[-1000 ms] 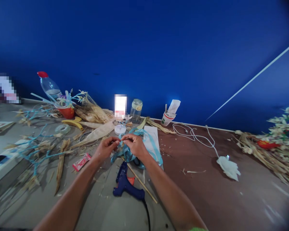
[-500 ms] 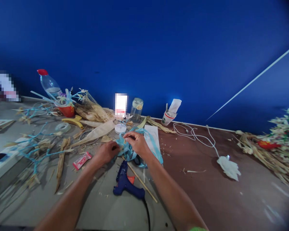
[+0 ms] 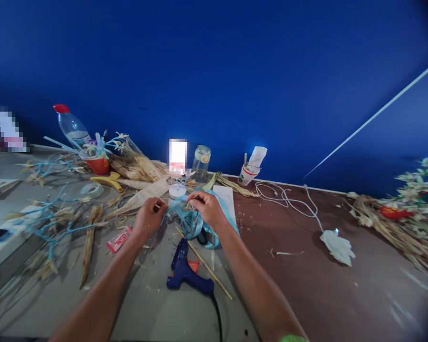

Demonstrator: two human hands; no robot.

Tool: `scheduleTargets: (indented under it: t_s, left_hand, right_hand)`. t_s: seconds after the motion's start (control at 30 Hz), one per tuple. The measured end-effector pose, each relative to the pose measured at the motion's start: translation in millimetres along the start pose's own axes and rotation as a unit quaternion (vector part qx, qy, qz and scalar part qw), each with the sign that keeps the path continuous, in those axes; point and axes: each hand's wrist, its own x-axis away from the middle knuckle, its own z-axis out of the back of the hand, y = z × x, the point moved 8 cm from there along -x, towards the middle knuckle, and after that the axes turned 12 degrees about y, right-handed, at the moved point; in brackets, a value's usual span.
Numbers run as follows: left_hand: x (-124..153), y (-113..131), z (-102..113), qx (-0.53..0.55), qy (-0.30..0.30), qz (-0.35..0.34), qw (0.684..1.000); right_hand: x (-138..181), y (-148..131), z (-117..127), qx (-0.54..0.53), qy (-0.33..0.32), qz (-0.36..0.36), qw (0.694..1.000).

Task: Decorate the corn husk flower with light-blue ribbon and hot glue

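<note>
Your left hand (image 3: 148,216) and right hand (image 3: 209,209) were close together at the centre of the frame, just above the grey worktop (image 3: 157,313). A short strand of light-blue ribbon (image 3: 192,223) was stretched between them. Your right grip was a narrow pinch of thumb and fingertips on that strand. Your left grip was closed on its other end, and whether a thin stem also sat inside those fingers cannot be told.

Most of the ribbon hung below and behind your right hand as a loose tangle of loops resting on the worktop. Judging by that, little of it had been wound or fixed and most was still to be worked.

The blue glue gun (image 3: 185,275) lay on its side just below your hands, apart from both, with a wooden skewer (image 3: 207,270) slanting beside it. A red packet (image 3: 118,239) lay left of your left wrist.

Finished-looking twigs wrapped in blue (image 3: 57,223) lay at the left of the frame. A heap of dried husks (image 3: 395,223) sat at the far right.

Behind your hands stood a white round lid (image 3: 177,191), a glass jar (image 3: 201,163) and a paper cup (image 3: 248,175).
</note>
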Motion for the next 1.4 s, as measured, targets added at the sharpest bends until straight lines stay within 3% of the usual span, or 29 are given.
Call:
scheduleTargets:
  t_s: [0.1,0.2,0.33,0.47,0.6,0.73,0.93,1.07,1.2,1.4]
  left_hand:
    - [1,2,0,0.023,0.013,-0.006,1.000]
    - [5,12,-3,0.085,-0.005,-0.036,0.996]
    - [13,38,1,0.144,-0.015,-0.145,0.979]
    - [18,50,7,0.120,-0.003,-0.200,0.972]
    - [15,45,11,0.084,0.030,-0.165,0.982]
    - [11,32,17,0.127,0.072,-0.094,0.985]
    - [7,15,20,0.174,0.111,-0.023,0.978]
    - [8,17,21,0.202,0.114,-0.021,0.973]
    - [9,22,20,0.197,0.096,-0.008,0.976]
    - [9,16,12,0.147,0.058,-0.008,0.987]
  right_hand:
    - [2,-1,-2,-0.032,-0.017,-0.016,0.999]
    - [10,-7,-13,-0.042,-0.096,-0.016,0.994]
    - [19,-21,-19,0.061,-0.153,0.074,0.984]
    - [18,-24,-18,0.143,-0.149,0.162,0.965]
    - [13,-21,-13,0.173,-0.138,0.182,0.958]
    - [12,-28,-4,0.197,-0.141,0.198,0.950]
    - [19,-12,-8,0.262,-0.261,0.128,0.920]
    - [22,-3,-10,0.298,-0.286,0.118,0.903]
    - [20,-2,-9,0.306,-0.276,0.114,0.904]
    - [10,-8,-5,0.270,-0.192,0.138,0.933]
